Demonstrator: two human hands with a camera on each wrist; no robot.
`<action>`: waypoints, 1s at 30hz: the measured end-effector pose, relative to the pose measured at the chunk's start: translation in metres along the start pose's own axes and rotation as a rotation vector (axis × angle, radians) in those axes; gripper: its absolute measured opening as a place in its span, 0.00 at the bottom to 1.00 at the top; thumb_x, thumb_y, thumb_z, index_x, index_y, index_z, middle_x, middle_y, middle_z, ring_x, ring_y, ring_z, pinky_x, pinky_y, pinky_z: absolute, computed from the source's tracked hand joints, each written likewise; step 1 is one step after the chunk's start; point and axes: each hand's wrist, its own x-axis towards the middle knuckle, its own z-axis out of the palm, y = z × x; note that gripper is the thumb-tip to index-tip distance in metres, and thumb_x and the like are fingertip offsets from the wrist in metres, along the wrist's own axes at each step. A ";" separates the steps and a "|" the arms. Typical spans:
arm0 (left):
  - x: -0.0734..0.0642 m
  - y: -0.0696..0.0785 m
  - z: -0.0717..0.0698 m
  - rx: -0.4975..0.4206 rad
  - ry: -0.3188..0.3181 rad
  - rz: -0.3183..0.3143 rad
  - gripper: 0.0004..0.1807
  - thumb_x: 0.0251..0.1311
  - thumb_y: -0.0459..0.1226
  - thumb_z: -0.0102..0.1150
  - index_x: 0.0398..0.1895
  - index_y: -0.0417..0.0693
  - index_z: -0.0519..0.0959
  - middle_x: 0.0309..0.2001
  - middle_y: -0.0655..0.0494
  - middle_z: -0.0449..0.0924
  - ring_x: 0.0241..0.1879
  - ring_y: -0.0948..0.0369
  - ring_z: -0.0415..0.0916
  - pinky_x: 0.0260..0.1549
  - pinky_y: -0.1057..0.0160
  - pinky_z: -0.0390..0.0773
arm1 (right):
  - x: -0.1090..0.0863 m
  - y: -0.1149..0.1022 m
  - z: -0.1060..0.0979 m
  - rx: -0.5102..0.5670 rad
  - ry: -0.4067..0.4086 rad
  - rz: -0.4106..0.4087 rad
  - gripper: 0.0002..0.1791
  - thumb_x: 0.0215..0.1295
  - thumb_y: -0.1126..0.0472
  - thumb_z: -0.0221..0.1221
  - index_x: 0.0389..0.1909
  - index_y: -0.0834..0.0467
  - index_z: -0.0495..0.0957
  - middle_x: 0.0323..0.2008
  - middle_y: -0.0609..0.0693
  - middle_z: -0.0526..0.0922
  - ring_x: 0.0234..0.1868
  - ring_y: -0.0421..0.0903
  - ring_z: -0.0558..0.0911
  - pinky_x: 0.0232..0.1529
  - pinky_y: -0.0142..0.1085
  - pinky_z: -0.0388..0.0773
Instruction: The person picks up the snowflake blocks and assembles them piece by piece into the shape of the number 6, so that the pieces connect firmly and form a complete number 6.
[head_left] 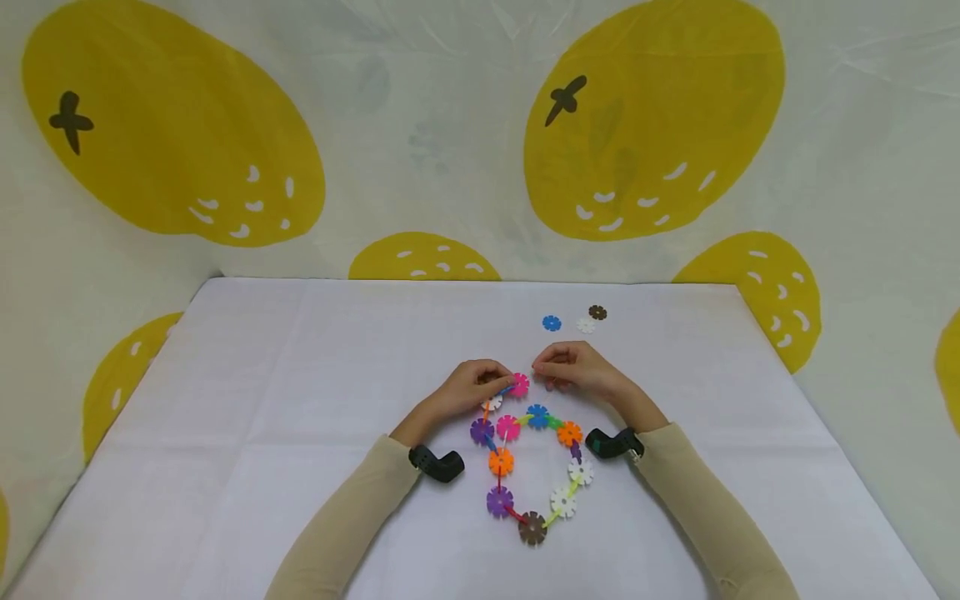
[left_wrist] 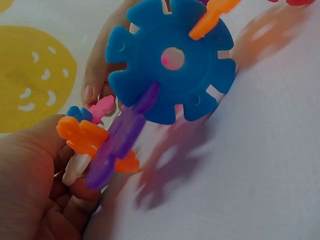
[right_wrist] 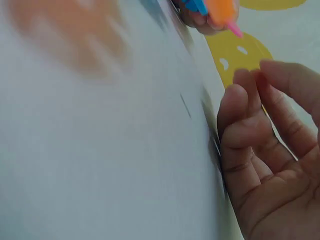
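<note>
A chain of slotted snowflake discs lies in a loop on the cloth, among them a brown disc [head_left: 532, 530], an orange disc [head_left: 501, 462] and a purple disc [head_left: 482, 431]. From the loop's upper left a short tail leads up to a pink disc [head_left: 521, 384]. My left hand [head_left: 471, 387] pinches this tail near its end; fingers partly hide it. The left wrist view has a blue disc [left_wrist: 200, 75] close up, slotted to a purple disc [left_wrist: 120, 142]. Right of the pink disc, my right hand [head_left: 583, 367] holds nothing, its fingers loosely bent.
Beyond the right hand lie three loose discs: a blue disc [head_left: 552, 323], a white disc [head_left: 586, 326] and a brown disc [head_left: 597, 312]. A white cloth [head_left: 300, 375] covers the table. Behind it hangs a curtain [head_left: 427, 125] with yellow fruit shapes.
</note>
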 end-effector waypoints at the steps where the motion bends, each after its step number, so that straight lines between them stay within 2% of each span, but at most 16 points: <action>1: 0.000 0.000 0.000 -0.003 0.002 0.000 0.12 0.68 0.41 0.58 0.46 0.43 0.83 0.35 0.55 0.82 0.31 0.64 0.71 0.34 0.70 0.71 | 0.000 0.001 -0.002 0.004 0.028 0.000 0.15 0.68 0.59 0.61 0.45 0.69 0.79 0.29 0.53 0.83 0.26 0.44 0.76 0.27 0.30 0.74; 7: 0.000 -0.001 0.001 -0.021 -0.001 -0.009 0.12 0.68 0.40 0.57 0.47 0.43 0.83 0.35 0.55 0.81 0.32 0.63 0.70 0.33 0.69 0.71 | -0.002 0.007 -0.016 0.032 0.271 0.077 0.16 0.65 0.61 0.63 0.48 0.68 0.79 0.30 0.50 0.82 0.25 0.42 0.76 0.27 0.28 0.75; 13: -0.001 0.001 -0.001 -0.016 -0.033 -0.025 0.12 0.68 0.41 0.58 0.47 0.45 0.82 0.34 0.56 0.79 0.32 0.62 0.69 0.32 0.70 0.69 | -0.001 0.010 -0.029 0.011 0.483 0.170 0.19 0.64 0.60 0.64 0.52 0.66 0.77 0.38 0.47 0.81 0.30 0.40 0.75 0.31 0.25 0.75; 18: -0.001 0.000 -0.001 -0.004 -0.032 -0.013 0.12 0.68 0.41 0.57 0.47 0.45 0.82 0.34 0.56 0.79 0.32 0.62 0.69 0.32 0.69 0.69 | 0.004 0.011 -0.037 -0.011 0.548 0.203 0.20 0.64 0.60 0.64 0.55 0.64 0.76 0.40 0.50 0.76 0.30 0.39 0.73 0.30 0.24 0.73; 23: -0.001 -0.001 -0.001 -0.031 -0.010 -0.004 0.11 0.68 0.41 0.58 0.45 0.44 0.83 0.33 0.55 0.79 0.31 0.62 0.68 0.31 0.69 0.68 | 0.010 0.014 -0.042 0.015 0.584 0.224 0.23 0.63 0.60 0.65 0.57 0.63 0.74 0.35 0.49 0.72 0.22 0.37 0.71 0.23 0.25 0.70; 30: -0.002 -0.001 0.000 -0.043 0.013 0.001 0.11 0.67 0.41 0.59 0.43 0.43 0.83 0.30 0.56 0.77 0.29 0.63 0.68 0.30 0.69 0.67 | 0.014 0.015 -0.046 0.025 0.635 0.284 0.26 0.64 0.61 0.64 0.62 0.60 0.72 0.30 0.47 0.70 0.20 0.36 0.71 0.22 0.25 0.71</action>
